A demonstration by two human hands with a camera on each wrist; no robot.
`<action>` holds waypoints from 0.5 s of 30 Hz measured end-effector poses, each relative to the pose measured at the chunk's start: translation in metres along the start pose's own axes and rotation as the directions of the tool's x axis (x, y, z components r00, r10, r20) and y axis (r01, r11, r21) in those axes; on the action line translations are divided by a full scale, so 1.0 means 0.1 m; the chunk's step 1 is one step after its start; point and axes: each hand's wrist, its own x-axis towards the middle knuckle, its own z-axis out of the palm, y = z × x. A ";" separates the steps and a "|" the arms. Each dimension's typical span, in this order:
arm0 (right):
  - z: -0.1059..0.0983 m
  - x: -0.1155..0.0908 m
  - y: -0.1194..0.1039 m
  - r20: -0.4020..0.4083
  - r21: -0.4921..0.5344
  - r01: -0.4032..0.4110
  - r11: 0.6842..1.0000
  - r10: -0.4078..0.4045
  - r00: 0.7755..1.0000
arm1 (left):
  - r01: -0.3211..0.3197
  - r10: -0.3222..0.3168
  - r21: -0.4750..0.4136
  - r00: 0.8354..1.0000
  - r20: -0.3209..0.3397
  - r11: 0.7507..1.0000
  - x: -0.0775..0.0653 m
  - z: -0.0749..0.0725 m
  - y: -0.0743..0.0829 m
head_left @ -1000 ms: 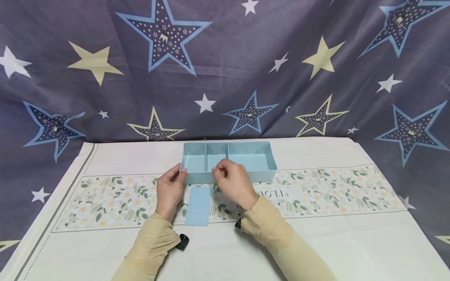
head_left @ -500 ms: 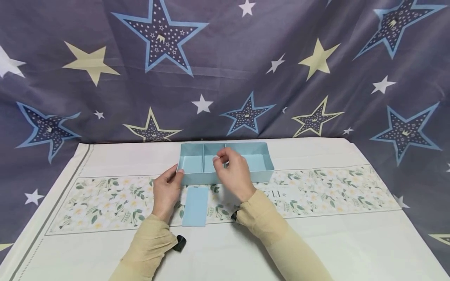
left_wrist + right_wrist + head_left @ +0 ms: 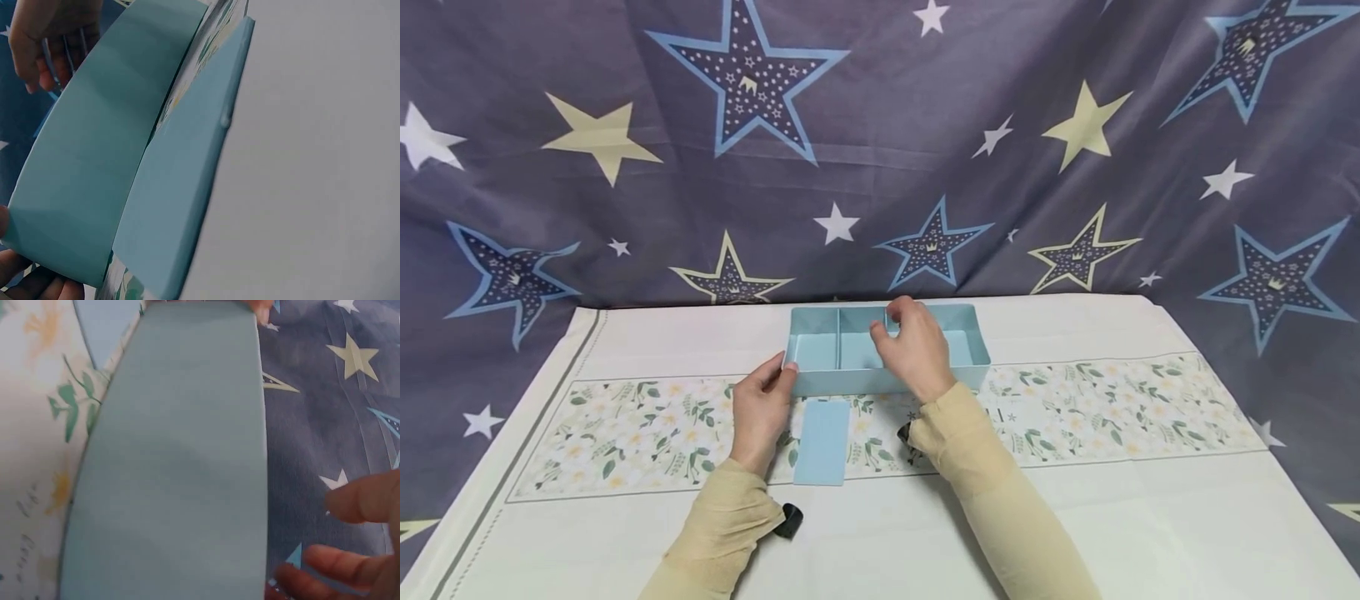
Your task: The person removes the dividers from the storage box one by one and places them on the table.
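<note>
A light blue organizer box (image 3: pixel 820 382) with two dividers and three compartments stands lengthwise in the middle of the table. At its left front corner, my left hand (image 3: pixel 762 408) grips the wall, thumb at the rim and fingers curled against the outside. My right hand (image 3: pixel 917 348) is over the box near the right divider, thumb and fingers apart, and hides part of the large compartment. In the right wrist view its fingers (image 3: pixel 359 500) are spread with nothing between them. Just in front of the box lies a flat light blue rectangular piece (image 3: pixel 822 443).
A white tablecloth (image 3: pixel 1120 517) with a floral printed band (image 3: pixel 1097 408) covers the table. Behind it hangs a dark curtain (image 3: pixel 880 167) with stars, close to the box's back. A black strap end (image 3: pixel 788 521) sticks out at the left sleeve.
My right hand has moved right and away from me over the box, and its thumb and fingers have spread from a pinched pose. The left hand keeps its grip on the corner.
</note>
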 end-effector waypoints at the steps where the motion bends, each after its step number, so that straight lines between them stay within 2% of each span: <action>1: -0.01 0.01 0.00 0.015 -0.021 -0.018 1.000 0.018 1.000 | 0.000 0.000 0.001 1.000 0.001 1.000 0.00 0.00 0.00; 8: -0.02 0.06 0.03 0.043 -0.125 -0.094 0.988 0.100 0.994 | -0.009 0.009 -0.005 1.000 0.007 1.000 0.00 0.02 -0.03; 15: 0.02 0.07 0.05 0.008 -0.108 -0.065 0.992 0.066 0.998 | -0.005 0.004 0.022 1.000 0.011 1.000 0.00 -0.02 0.00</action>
